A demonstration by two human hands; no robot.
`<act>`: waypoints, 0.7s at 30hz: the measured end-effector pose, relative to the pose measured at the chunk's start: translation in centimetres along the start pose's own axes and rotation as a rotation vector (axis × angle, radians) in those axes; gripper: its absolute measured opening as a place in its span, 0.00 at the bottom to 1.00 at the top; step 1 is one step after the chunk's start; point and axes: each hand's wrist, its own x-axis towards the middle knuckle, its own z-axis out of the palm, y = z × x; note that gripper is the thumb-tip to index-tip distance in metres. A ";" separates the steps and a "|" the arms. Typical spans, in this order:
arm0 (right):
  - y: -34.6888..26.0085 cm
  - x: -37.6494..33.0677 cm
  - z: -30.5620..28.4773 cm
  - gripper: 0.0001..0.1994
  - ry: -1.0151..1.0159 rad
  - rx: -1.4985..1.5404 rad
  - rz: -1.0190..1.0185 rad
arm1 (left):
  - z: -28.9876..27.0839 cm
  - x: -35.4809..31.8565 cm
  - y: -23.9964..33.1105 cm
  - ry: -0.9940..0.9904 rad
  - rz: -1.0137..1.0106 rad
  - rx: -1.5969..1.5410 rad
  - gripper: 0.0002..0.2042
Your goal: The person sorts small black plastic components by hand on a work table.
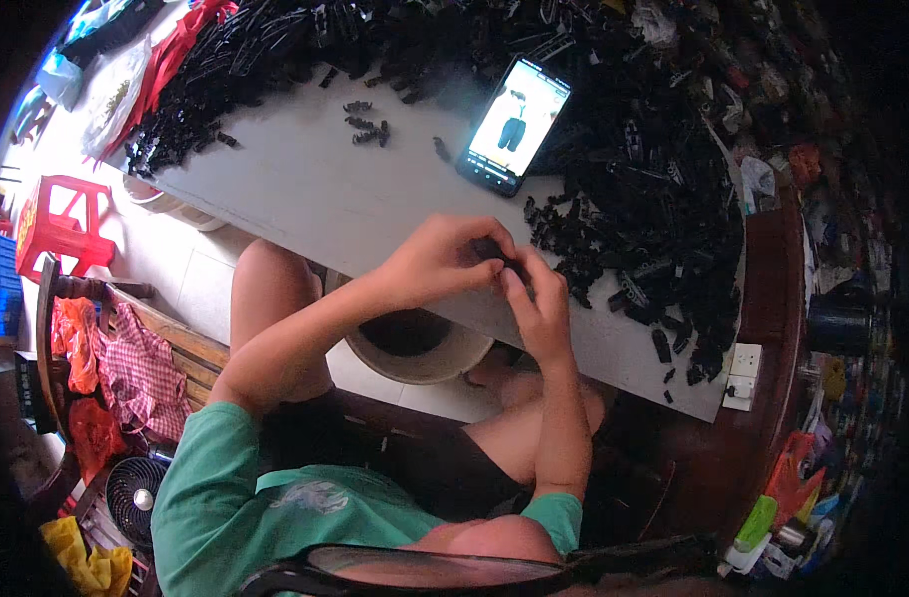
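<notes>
Over the table's near edge, my left hand and my right hand meet, fingers curled together. Between them is a small black plastic piece, mostly covered by the fingers; its exact kind cannot be made out. To the right of my hands spreads a heap of small black plastic pieces. A lit phone lies beyond them on the pale tabletop. A few loose black pieces sit farther left.
Larger black piles line the table's far side. Below the near edge stands a pale bucket with dark contents. A red plastic stool, a wooden chair and a small fan are at left; a wall socket is at right.
</notes>
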 end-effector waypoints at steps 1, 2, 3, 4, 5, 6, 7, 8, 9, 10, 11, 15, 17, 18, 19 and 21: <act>0.2 -0.1 0.2 0.11 0.006 0.109 0.050 | 0.0 0.0 0.0 -0.001 0.000 -0.001 0.08; 0.3 -0.2 0.3 0.11 0.006 0.108 0.051 | -0.1 0.0 0.0 -0.009 0.038 0.026 0.07; 0.5 -0.2 0.4 0.11 0.015 0.127 0.038 | -0.1 0.0 0.0 -0.015 0.075 0.054 0.07; 0.5 -0.3 0.4 0.11 0.023 0.145 0.025 | -0.2 -0.1 0.0 -0.014 0.074 0.054 0.07; 0.5 -0.3 0.4 0.11 0.022 0.146 0.025 | -0.2 -0.2 0.2 -0.024 0.042 -0.013 0.07; 0.5 -0.3 0.3 0.11 0.013 0.171 0.036 | -0.2 -0.3 0.2 -0.035 0.010 -0.080 0.07; 0.5 -0.3 0.2 0.12 0.004 0.196 0.048 | -0.3 -0.3 0.2 -0.036 0.009 -0.080 0.07; 0.5 -0.3 -0.1 0.12 0.004 0.196 0.048 | -0.4 -0.3 0.2 -0.060 -0.009 -0.178 0.09; 0.5 -0.1 -0.4 0.13 -0.026 0.264 0.044 | -0.5 -0.4 0.2 -0.084 -0.028 -0.276 0.10; 0.5 -0.1 -0.6 0.13 -0.056 0.332 0.040 | -0.5 -0.4 0.2 -0.083 -0.029 -0.276 0.10; 0.5 -0.2 -0.6 0.13 -0.058 0.332 0.041 | -0.6 -0.3 0.4 -0.081 -0.034 -0.278 0.11; 1.0 -0.3 -1.2 0.16 -0.016 0.278 0.079 | -0.6 -0.3 0.3 -0.097 -0.054 -0.348 0.11; 1.0 -0.3 -1.6 0.16 -0.012 0.227 0.058 | -0.9 -0.1 0.7 -0.085 -0.056 -0.266 0.10; 0.5 -0.3 -1.7 0.16 -0.027 0.144 -0.012 | -1.4 -0.1 0.9 -0.065 -0.062 -0.179 0.10; 0.0 -0.3 -1.8 0.16 -0.041 0.061 -0.083 | -2.2 -0.1 0.7 -0.062 -0.061 -0.177 0.10; -1.3 -0.3 -2.0 0.15 -0.166 0.006 -0.145 | -4.7 0.3 -0.1 0.171 -0.003 0.196 0.07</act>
